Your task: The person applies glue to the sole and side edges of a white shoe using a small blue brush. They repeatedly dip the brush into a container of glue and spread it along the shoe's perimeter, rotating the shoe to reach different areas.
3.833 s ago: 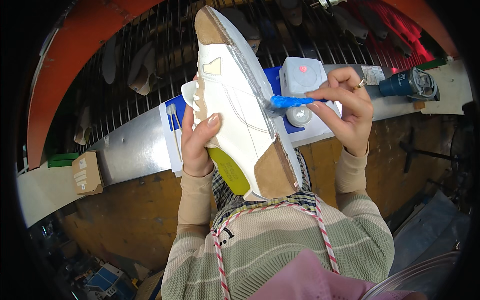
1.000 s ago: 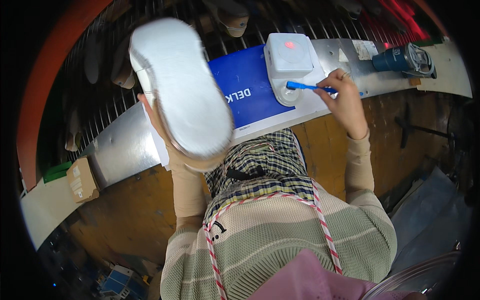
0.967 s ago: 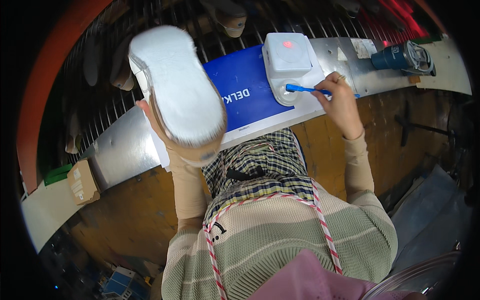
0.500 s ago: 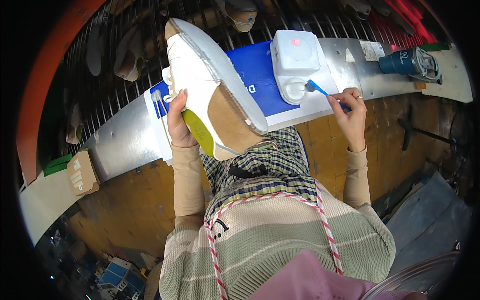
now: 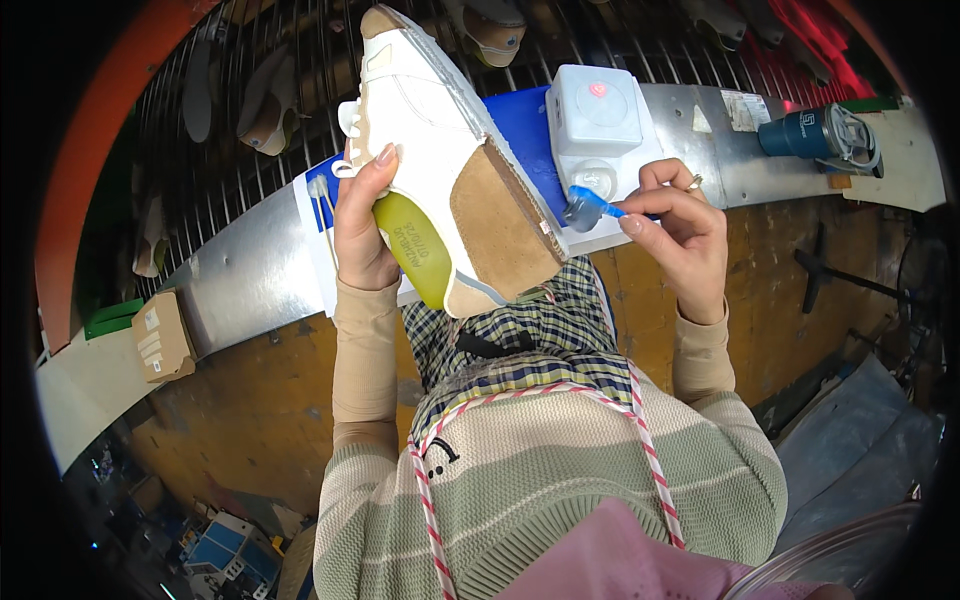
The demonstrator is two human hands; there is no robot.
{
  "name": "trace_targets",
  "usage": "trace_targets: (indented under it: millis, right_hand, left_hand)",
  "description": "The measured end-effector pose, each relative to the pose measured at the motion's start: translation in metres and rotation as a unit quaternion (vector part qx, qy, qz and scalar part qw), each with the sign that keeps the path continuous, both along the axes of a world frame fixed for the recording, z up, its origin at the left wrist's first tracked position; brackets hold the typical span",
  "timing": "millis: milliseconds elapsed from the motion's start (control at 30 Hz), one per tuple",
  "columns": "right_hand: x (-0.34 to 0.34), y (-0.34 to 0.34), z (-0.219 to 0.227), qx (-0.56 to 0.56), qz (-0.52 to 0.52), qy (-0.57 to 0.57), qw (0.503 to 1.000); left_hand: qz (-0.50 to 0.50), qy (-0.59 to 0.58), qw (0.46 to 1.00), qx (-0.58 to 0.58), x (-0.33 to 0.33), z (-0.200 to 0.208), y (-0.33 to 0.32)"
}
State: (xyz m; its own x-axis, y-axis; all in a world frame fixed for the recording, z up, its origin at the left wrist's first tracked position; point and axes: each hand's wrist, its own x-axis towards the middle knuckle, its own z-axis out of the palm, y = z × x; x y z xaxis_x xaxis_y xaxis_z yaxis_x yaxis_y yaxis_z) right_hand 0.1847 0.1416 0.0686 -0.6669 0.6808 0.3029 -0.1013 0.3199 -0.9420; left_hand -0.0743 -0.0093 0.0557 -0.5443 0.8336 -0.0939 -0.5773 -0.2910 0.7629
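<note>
My left hand [image 5: 368, 225] grips a white shoe upper [image 5: 420, 130] with tan and yellow-green heel panels, raised in front of my body. Its grey underside faces right, and no outsole shows on it. Between the thumb and fingers of my right hand [image 5: 685, 235] is a small blue brush [image 5: 600, 204], its head pointing left toward the shoe's lower edge and apart from it. The brush head is somewhat blurred. Just beyond the brush stands a white dispenser [image 5: 598, 115] with a small round cup [image 5: 593, 178] at its front.
A blue sheet [image 5: 525, 130] lies under the dispenser on the metal ledge [image 5: 240, 270]. Two more brushes [image 5: 322, 200] rest left of the shoe. A teal tumbler [image 5: 800, 135] stands at right, a cardboard box [image 5: 163, 338] at left. Other shoe parts [image 5: 268, 105] sit on the roller conveyor behind.
My right hand has drawn the brush away from the dispenser's cup, leftward and nearer to the shoe. The shoe has turned a little, showing more of its side, and shifted slightly right.
</note>
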Motion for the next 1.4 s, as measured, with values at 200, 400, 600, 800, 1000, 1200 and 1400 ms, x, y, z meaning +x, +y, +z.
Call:
trace_targets:
  millis: [200,400,600,800,1000,1200,1400]
  right_hand:
    - [-0.009,-0.002,0.017,0.151,-0.029,-0.022,0.988]
    - [-0.022,0.002,0.025,0.243,-0.057,-0.014,0.968]
    - [-0.034,0.008,0.035,0.327,-0.069,0.001,0.942]
    - [-0.041,0.019,0.043,0.359,-0.051,0.011,0.932]
    - [-0.031,0.018,0.041,0.284,0.01,-0.007,0.959]
    - [-0.011,0.007,0.052,0.24,0.011,-0.024,0.97]
    - [-0.028,0.004,0.052,0.284,-0.015,-0.032,0.958]
  left_hand:
    - [0.011,0.014,1.0,-0.017,0.003,0.005,-0.008]
    - [0.018,0.081,0.996,-0.037,0.012,0.01,-0.014]
    - [0.017,0.121,0.991,-0.059,0.018,0.018,-0.018]
    - [0.014,0.057,0.998,-0.03,0.019,0.019,-0.018]
    - [0.002,0.056,0.998,-0.038,0.012,0.015,-0.021]
    - [0.01,-0.003,1.0,0.014,0.008,0.017,-0.02]
    - [0.008,0.008,1.0,-0.005,0.007,0.019,-0.023]
